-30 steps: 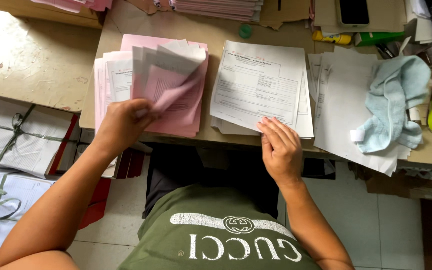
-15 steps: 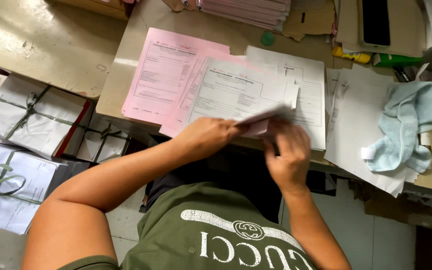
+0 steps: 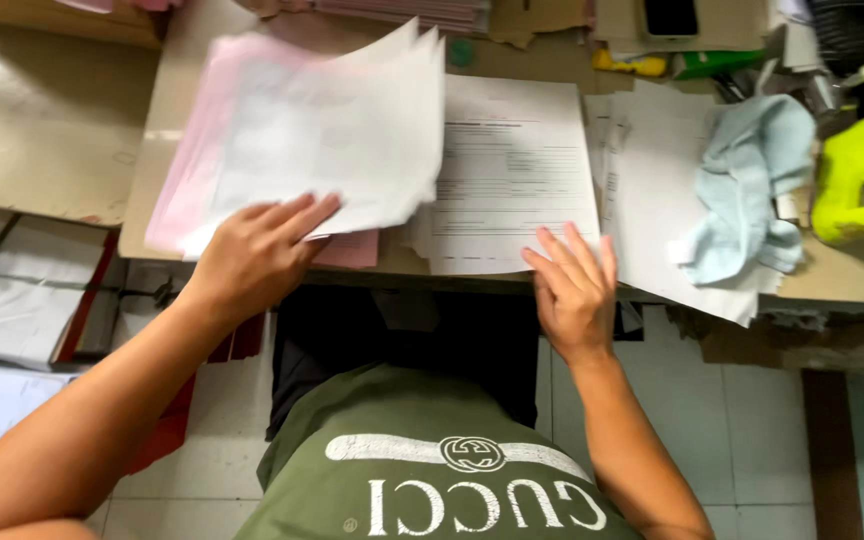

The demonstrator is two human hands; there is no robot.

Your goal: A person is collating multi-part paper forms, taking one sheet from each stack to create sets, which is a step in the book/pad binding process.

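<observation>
The left hand (image 3: 257,250), left of centre in the frame, pinches the near edge of a blurred sheaf of white sheets (image 3: 337,140), fingers stretched flat on top and the thumb hidden underneath. The sheaf is lifted and fanned over a stack of pink forms (image 3: 192,150) lying on the upper left part of the desk (image 3: 167,60); a pink corner shows just below the fingers. The right hand (image 3: 574,290), right of centre, is spread with fingers apart, its fingertips resting on the lower right corner of a printed white form pile (image 3: 512,175) that lies flat in the middle of the desk, partly covered on its left by the lifted sheaf. Just beside this pile to the right lies another heap of white papers (image 3: 652,190), with a crumpled pale blue cloth (image 3: 752,185) on top of it. At the right edge of the frame sits a bright yellow-green object (image 3: 857,170). A dark phone (image 3: 670,15) rests at the upper edge. At the lower left, below the desk, tied paper bundles (image 3: 12,300) lie well apart from both hands.
</observation>
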